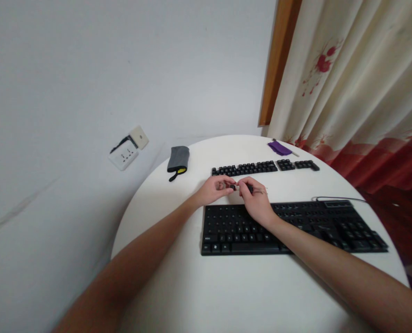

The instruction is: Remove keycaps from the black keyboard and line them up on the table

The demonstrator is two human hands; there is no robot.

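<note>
My left hand (215,189) is closed in a pinch on a small black keycap (232,187), just beyond the keyboard's back edge. Touching or almost touching it, my right hand (256,201) is wrapped round a small tool with a black body (250,188) and thin wire ends; it looks like a keycap puller, partly hidden by the fingers. Under my right wrist lies a black keyboard (254,248). Its front rows at left still carry keycaps, while the rows behind show bare switch stems. Loose black keycaps (250,168) stand in rows behind my hands.
On the round white table (178,286), a grey cloth (178,158) with a black loop lies at back left, and a purple cloth item (279,148) at back right. The keyboard's cable (341,198) runs off the right side. A wall socket (123,155) and a curtain (351,92) border the table.
</note>
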